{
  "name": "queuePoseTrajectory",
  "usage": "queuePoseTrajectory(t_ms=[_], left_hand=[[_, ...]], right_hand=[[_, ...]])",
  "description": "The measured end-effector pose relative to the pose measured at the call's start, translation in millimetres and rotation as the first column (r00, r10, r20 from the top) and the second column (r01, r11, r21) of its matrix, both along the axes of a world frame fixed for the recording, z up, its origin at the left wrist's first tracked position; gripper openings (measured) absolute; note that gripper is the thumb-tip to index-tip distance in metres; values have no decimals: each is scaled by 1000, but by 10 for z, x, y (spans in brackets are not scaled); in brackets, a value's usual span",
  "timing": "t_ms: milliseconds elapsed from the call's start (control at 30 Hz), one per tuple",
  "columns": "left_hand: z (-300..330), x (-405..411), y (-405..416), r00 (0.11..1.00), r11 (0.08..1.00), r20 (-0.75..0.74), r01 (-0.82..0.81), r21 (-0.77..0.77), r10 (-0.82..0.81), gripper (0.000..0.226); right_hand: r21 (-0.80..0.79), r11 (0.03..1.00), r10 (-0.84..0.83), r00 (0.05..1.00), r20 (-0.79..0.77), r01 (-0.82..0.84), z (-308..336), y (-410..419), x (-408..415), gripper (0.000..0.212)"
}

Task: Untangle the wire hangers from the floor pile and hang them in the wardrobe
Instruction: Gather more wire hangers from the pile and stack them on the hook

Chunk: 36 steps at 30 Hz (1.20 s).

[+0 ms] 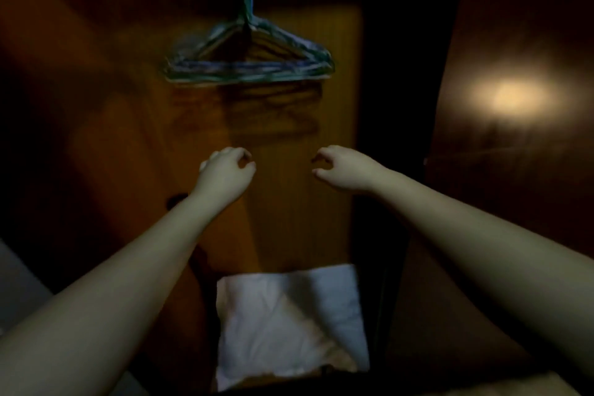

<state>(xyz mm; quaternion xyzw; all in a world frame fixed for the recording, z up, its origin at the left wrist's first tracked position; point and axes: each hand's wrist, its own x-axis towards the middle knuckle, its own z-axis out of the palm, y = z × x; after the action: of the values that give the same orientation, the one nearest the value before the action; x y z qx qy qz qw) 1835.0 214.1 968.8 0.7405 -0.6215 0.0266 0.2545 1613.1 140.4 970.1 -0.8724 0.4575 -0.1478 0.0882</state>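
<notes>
- While both arms reach fwd into the dim wardrobe [289, 125], the left hand [225, 170] has loose curled fingers w/ nothing in them.
- Right hand [344, 167] is the same: fingers bent a bit, thumb near the tips, but no wire or cloth in it.
- Hands sit side by side w/ a gap between them, both well below the wire hangers [247, 64] and not touching them.
- Hangers are up in the wardrobe, a bunch stacked tight together, hooks going up to sth dark at the top; can't tell what they hook on, too dark & blurry.
- They look blue-green and thin. Their shadow falls on the brown back wall just under them.
- My guess on feel: light, stiff but bendy wire, a bit slick, and quick to snag on each other bc they sit so close.
- Best spot to hold, I think: the neck just under the hook, or the flat bottom bar, one at a time, so the rest don't swing or drop off.
- Down low, near the person, a white folded cloth [289, 321] lies on the wardrobe floor.
- Off to the right, a brown door [514, 42] has a bright light spot on it.
- No floor pile shows in this view.
</notes>
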Motion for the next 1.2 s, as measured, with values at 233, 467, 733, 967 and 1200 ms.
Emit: queuePoseTrajectory(t_ms=[233, 467, 733, 967, 1200], left_hand=[[-1130, -824, 455, 970, 971, -184, 186, 150, -157, 30], [-1998, -1883, 670, 939, 885, -203, 333, 325, -279, 32], [-2322, -3834, 323, 863, 757, -222, 505, 416, -454, 35], [-2570, -6043, 22, 764, 618, -208, 624, 478, -611, 36], [-2689, -7758, -293, 641, 489, -207, 722, 490, -739, 34]], right_hand=[[268, 956, -100, 990, -98, 123, -1241, 835, -828, 49], [485, 797, -328, 932, -152, 359, -2343, 1485, -2111, 48], [546, 614, -584, 794, -172, 570, -2864, 1888, -4024, 43], [568, 480, -665, 699, -262, 669, -3053, 2007, -5826, 43], [544, 318, -766, 549, -336, 777, -3024, 2074, -7342, 44]])
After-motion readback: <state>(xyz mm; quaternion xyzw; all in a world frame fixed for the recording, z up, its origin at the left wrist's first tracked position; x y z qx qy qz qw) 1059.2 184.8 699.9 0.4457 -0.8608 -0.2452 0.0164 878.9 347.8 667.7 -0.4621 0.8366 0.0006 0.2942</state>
